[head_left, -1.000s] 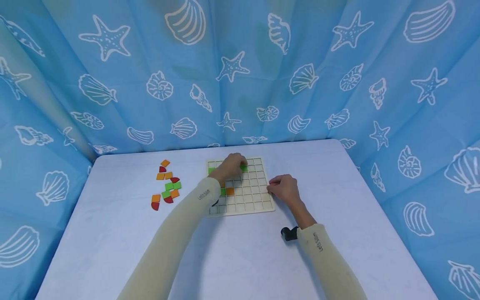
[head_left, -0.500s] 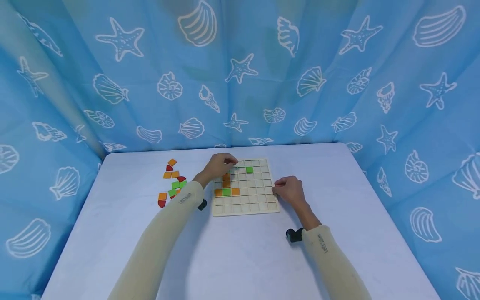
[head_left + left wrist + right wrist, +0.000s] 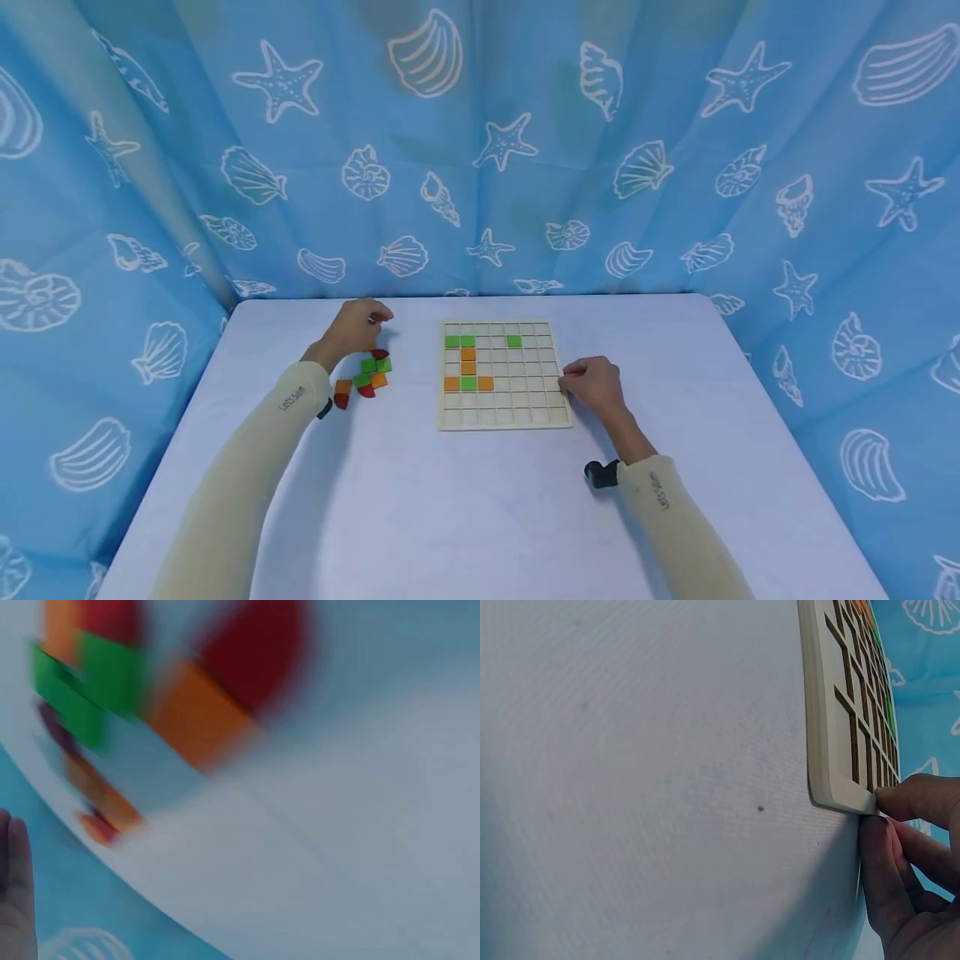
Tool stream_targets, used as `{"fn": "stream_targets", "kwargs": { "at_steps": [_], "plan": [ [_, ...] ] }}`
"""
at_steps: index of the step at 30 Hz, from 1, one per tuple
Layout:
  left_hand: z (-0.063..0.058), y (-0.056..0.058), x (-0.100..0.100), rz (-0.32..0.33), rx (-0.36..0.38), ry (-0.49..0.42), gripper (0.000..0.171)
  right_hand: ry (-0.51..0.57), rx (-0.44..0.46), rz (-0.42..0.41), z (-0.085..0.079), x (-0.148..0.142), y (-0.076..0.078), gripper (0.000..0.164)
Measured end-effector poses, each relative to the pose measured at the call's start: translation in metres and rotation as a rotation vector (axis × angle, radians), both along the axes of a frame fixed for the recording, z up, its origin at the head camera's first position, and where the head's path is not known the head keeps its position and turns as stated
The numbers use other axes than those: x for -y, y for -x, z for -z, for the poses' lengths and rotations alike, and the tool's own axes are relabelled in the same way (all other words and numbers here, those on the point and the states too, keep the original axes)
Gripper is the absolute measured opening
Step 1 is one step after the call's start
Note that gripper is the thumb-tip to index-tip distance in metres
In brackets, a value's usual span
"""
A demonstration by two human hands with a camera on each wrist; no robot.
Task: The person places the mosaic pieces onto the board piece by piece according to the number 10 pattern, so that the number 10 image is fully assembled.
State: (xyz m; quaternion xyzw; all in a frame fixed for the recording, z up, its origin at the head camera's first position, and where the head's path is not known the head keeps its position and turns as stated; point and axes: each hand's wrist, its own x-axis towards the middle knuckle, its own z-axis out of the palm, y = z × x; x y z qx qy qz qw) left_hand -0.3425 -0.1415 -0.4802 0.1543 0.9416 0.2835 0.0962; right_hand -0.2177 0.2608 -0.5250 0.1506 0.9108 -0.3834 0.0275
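Note:
A pale wooden grid board lies on the white table. Green and orange square tiles sit in some of its cells, and one green tile is apart toward the upper right. My right hand grips the board's right edge; in the right wrist view the thumb lies on the rim with fingers curled at its side. My left hand hovers over the loose pieces left of the board, fingers loosely bent, nothing visible in them. Only its fingers enter the blurred left wrist view.
Loose green squares, orange squares and red quarter-round pieces lie clustered left of the board, partly hidden by the left hand. A blue shell-patterned curtain hangs behind and beside the table.
My left hand has moved left from the board's far rows to above the loose pieces, uncovering the tiles there. The right hand stays at the board's edge. The head view has turned left.

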Motion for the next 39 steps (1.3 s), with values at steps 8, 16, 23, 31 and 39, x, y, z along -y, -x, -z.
{"fn": "stream_targets", "kwargs": {
  "at_steps": [8,16,23,31,39],
  "plan": [
    [0.007,-0.003,0.042,-0.049,0.03,0.176,0.044,-0.002,-0.014,0.005,0.001,0.0,0.0,0.02],
    [0.022,-0.001,0.053,0.049,-0.037,0.224,0.044,0.0,0.0,0.02,0.002,0.002,0.0,0.02],
    [0.023,0.003,0.051,0.068,-0.046,0.272,0.036,0.002,-0.002,0.016,0.001,0.001,0.001,0.02],
    [0.019,0.006,0.048,-0.021,-0.06,0.406,0.027,-0.004,-0.016,0.01,0.003,0.0,0.001,0.02],
    [0.02,0.002,0.055,-0.122,-0.005,0.4,0.03,-0.002,-0.013,0.013,0.005,0.0,0.002,0.021]
  ]
}}
